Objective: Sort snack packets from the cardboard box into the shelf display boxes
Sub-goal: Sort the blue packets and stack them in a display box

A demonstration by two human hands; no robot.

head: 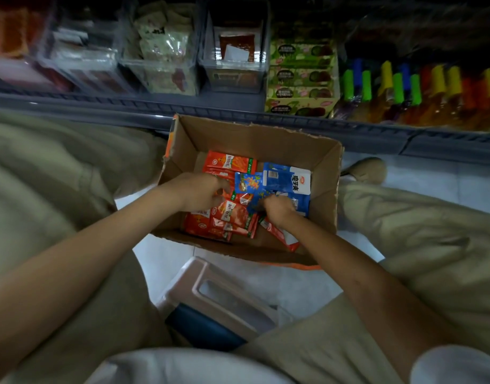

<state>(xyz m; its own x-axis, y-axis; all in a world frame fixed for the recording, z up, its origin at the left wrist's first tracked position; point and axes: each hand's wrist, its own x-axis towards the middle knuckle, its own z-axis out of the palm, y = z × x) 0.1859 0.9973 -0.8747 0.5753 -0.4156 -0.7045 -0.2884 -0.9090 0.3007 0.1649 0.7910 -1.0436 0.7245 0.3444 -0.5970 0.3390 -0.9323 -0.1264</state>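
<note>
Left hand (pixel 202 191) curled round red packets (pixel 230 162); right hand (pixel 277 207) pinches blue packets (pixel 286 180). Both inside cardboard box (pixel 266 139) on floor. Risk: loose multi-packet grab spills, colours mix. Shelf display boxes (pixel 232 76) beyond; dim light invites misfiling.

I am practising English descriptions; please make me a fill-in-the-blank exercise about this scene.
1. The open brown cardboard box stands on the pale ____.
2. The right hand touches the glossy snack packets, which are ____.
3. The left hand touches orange-red snack packets in the box's ____ half.
Missing words: floor; blue; left.
</note>
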